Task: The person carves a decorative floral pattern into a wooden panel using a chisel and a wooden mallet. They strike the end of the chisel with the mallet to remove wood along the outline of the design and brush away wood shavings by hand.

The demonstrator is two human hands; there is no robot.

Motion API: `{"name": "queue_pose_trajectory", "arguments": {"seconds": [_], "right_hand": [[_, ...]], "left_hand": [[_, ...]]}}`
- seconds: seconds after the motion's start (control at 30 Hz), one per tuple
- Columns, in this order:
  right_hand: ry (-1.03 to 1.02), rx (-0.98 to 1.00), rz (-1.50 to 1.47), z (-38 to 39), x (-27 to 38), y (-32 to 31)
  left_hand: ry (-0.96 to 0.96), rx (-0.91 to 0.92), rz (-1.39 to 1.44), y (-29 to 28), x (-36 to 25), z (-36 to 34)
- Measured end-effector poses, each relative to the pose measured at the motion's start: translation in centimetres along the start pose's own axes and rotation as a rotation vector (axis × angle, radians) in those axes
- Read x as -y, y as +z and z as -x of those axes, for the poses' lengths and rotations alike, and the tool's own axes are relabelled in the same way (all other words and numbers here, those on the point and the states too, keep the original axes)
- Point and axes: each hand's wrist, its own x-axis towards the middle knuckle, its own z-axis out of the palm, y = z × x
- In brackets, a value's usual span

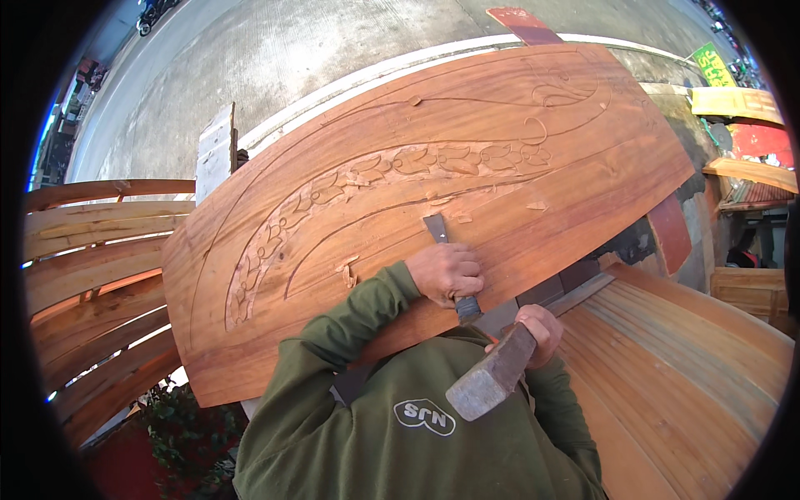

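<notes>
A wide wooden panel [367, 250] lies before me, carved with a curved band of leaves and flowers [400, 164]. My left hand [447, 273] is closed around a chisel [436, 227]. The chisel's flat dark blade points away from me, its tip on the panel's surface by some shavings, and its wrapped handle end sticks out below the fist. Close to my body, my right hand [542, 331] grips a hammer [493, 377] with a heavy, blocky, worn grey-brown head. The hammer is apart from the chisel; its handle is mostly hidden behind the head and hand.
Wood shavings [348, 268] lie on the panel. Slatted wooden boards [108, 225] stand at the left, and a large grooved wooden piece [667, 358] at the lower right. A reddish board [671, 233] juts out under the panel's right end. Concrete pavement [333, 50] stretches beyond.
</notes>
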Motion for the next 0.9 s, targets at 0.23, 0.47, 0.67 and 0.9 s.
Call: {"name": "queue_pose_trajectory", "arguments": {"seconds": [0.23,0.47,0.67,0.9], "right_hand": [[0.051,0.249,0.175,-2.8,2.7,-1.0],[-0.018,0.049,0.104,-2.1,2.5,-0.3],[0.069,0.281,0.295,-3.1,1.6,0.1],[0.002,0.11,0.054,-3.6,4.1,-0.4]], "left_hand": [[-0.034,0.033,-0.036,-1.2,0.1,1.5],[-0.031,-0.063,0.1,-1.0,0.7,0.1],[-0.103,-0.004,0.006,-2.2,1.5,1.4],[-0.07,-0.04,0.116,-2.5,-0.3,0.4]]}}
